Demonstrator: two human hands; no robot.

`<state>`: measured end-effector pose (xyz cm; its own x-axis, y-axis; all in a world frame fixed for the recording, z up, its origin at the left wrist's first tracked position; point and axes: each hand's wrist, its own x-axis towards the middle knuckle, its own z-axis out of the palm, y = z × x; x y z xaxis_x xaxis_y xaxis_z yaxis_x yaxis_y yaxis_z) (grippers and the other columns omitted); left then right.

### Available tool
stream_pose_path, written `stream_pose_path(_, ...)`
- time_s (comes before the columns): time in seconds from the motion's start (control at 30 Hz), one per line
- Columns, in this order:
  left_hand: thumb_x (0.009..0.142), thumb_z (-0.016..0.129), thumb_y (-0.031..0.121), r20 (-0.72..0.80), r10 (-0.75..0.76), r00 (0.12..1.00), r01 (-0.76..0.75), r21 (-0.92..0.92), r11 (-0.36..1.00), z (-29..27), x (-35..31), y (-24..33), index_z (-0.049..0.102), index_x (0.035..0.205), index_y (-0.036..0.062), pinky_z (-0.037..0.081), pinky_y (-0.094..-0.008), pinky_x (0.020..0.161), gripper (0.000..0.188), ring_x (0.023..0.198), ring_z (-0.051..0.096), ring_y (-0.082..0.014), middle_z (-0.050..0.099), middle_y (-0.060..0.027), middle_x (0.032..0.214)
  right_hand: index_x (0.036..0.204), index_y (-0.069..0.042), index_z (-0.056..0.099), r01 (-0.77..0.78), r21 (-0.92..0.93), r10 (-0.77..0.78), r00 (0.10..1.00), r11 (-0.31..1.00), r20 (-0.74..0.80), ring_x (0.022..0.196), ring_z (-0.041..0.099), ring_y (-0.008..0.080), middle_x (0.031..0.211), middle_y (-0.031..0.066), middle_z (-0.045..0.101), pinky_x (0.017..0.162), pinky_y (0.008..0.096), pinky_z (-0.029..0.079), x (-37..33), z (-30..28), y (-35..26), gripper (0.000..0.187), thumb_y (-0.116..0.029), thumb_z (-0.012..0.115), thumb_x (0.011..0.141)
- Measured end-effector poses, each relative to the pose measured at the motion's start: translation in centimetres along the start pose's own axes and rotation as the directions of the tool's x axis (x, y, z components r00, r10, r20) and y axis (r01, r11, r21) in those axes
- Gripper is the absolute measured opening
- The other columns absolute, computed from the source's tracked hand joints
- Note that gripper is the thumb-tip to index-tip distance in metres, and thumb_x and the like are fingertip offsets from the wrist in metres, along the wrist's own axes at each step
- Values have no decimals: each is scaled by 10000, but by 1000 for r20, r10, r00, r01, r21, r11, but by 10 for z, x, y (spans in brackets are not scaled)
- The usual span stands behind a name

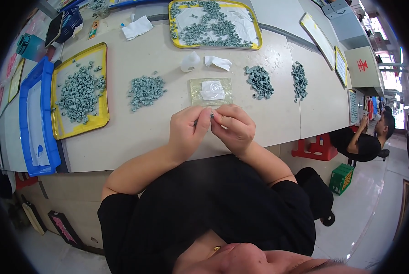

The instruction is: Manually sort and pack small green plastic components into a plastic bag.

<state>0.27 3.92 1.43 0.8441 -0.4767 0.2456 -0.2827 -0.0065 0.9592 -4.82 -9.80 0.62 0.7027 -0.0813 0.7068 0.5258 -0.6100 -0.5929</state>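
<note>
Near the table's front edge, my left hand (186, 130) and my right hand (235, 128) meet with fingertips pinched together. Between the fingertips shows a small grey-green stone (212, 115), mostly covered. A dark sliver also shows by my left fingers, too small to name. Just beyond the hands lies a translucent yellowish pad (227, 97) with a folded white tissue (212, 90) on it. Loose piles of similar stones sit on both sides: one pile (146, 92) to the left, a darker pile (259, 83) to the right, and a narrow pile (299, 82) farther right.
Yellow-rimmed trays of stones stand at the left (103, 91) and at the back (204, 46). A blue tray (54, 150) borders the left one. Beyond the pad are a white rounded object (191, 61) and a crumpled tissue (218, 62). A person (362, 144) sits far right.
</note>
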Motion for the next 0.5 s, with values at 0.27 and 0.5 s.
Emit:
stream_pose_path(0.27,923,513,190,140,-187,972,198,-68,978,-9,11,0,599,785,-19,388,-294,509,265,529,490,-155,535,-111,604,858,-6,651,-49,10,45,967,999,251,696,614,209,826,106,635,595,286,501,19,-23,10,228,91,713,661)
stream_pose_path(0.5,929,494,267,228,-417,880,363,244,899,-25,25,-5,574,728,-30,386,-325,506,368,514,466,-192,502,-108,557,929,-35,671,-170,-161,215,919,972,330,731,622,215,852,83,639,620,283,503,13,-36,15,187,16,680,749)
